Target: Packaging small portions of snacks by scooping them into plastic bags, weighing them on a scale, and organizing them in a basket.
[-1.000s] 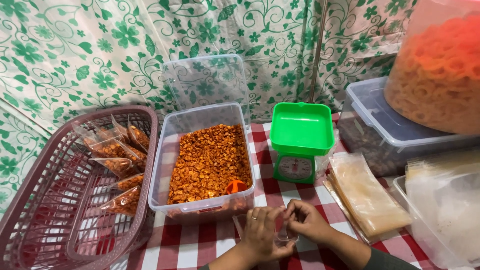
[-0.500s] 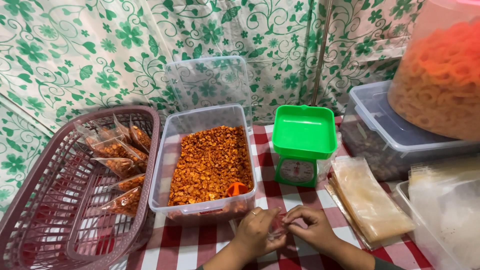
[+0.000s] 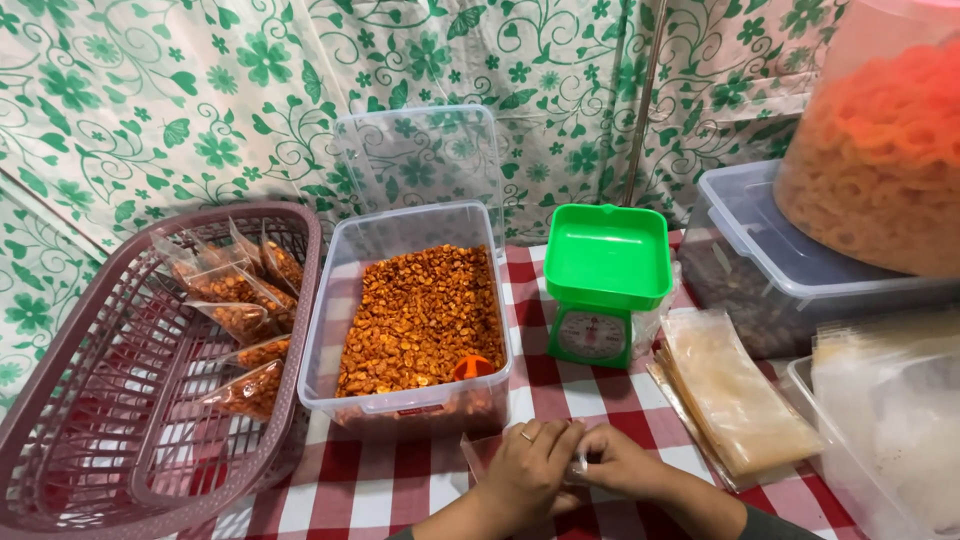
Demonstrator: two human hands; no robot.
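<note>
Checked tablecloth (image 3: 420, 480), crowded to its edges.
Left hand (image 3: 528, 470) and right hand (image 3: 625, 465) pinch one small clear bag (image 3: 480, 452) together at 6 o'clock, just below the snack tub (image 3: 410, 320); basket (image 3: 130, 400) at 9.

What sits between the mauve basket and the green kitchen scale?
In the head view, a clear plastic tub of orange-brown snack pieces lies between the basket and the scale.

Green kitchen scale (image 3: 607, 283) beside clear tub of orange fried snack (image 3: 421, 315); maroon basket (image 3: 150, 400) holding filled packets (image 3: 240, 305); stack of empty bags (image 3: 735, 395).
</note>
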